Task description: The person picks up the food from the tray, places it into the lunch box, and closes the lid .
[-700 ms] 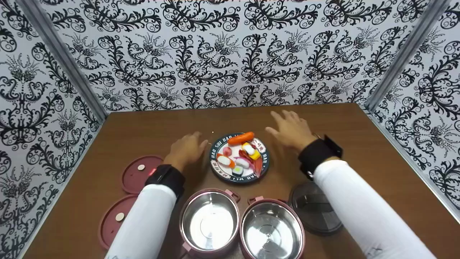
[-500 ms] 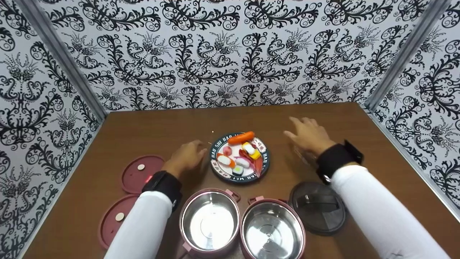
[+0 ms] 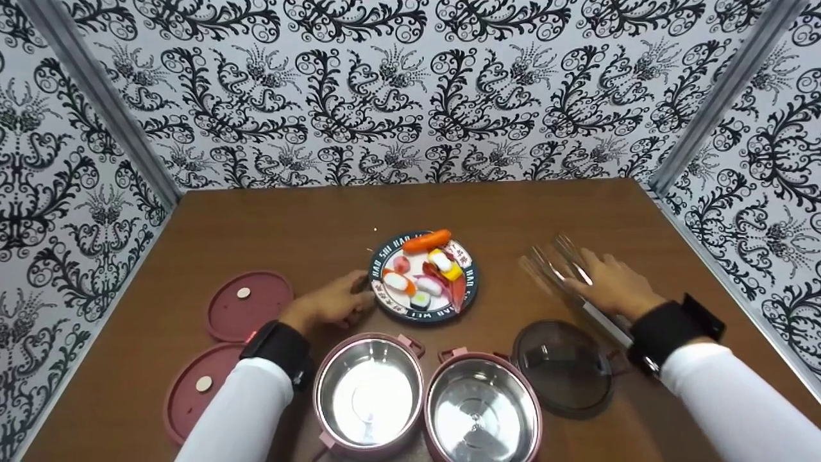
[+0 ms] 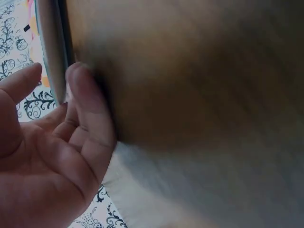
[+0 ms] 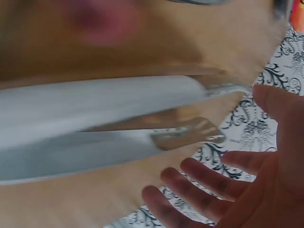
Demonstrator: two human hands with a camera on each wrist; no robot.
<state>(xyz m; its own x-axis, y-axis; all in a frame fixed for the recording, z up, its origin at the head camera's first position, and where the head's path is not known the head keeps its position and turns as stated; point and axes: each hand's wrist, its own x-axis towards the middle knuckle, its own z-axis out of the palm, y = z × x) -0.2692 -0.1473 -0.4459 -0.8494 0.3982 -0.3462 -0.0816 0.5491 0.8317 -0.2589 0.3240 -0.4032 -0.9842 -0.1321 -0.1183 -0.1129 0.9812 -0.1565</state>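
Note:
In the head view my left hand (image 3: 330, 301) is at the left edge of a dark-rimmed plate (image 3: 420, 319). Its fingertips reach the plate's rim in the left wrist view, while the thumb stands apart. On the plate lie toy sushi pieces (image 3: 430, 285), a red wedge-like piece and an orange sausage (image 3: 426, 241). My right hand (image 3: 616, 285) hovers with fingers spread over clear-tipped tongs (image 3: 606, 324), partly covering them. The right wrist view shows the tongs' two arms (image 5: 95, 107) lying beside the fingers, not gripped.
Two pink pots (image 3: 319, 391) with steel insides stand at the front. A dark see-through lid (image 3: 564, 372) lies right of them. Two pink lids (image 3: 250, 308) lie at the left. Patterned panels (image 3: 397, 96) close off the table's back and sides.
My right hand has moved right and toward me, from beside the plate to over the tongs. My left hand has come lower, to the plate's left edge. The head view has shifted slightly.

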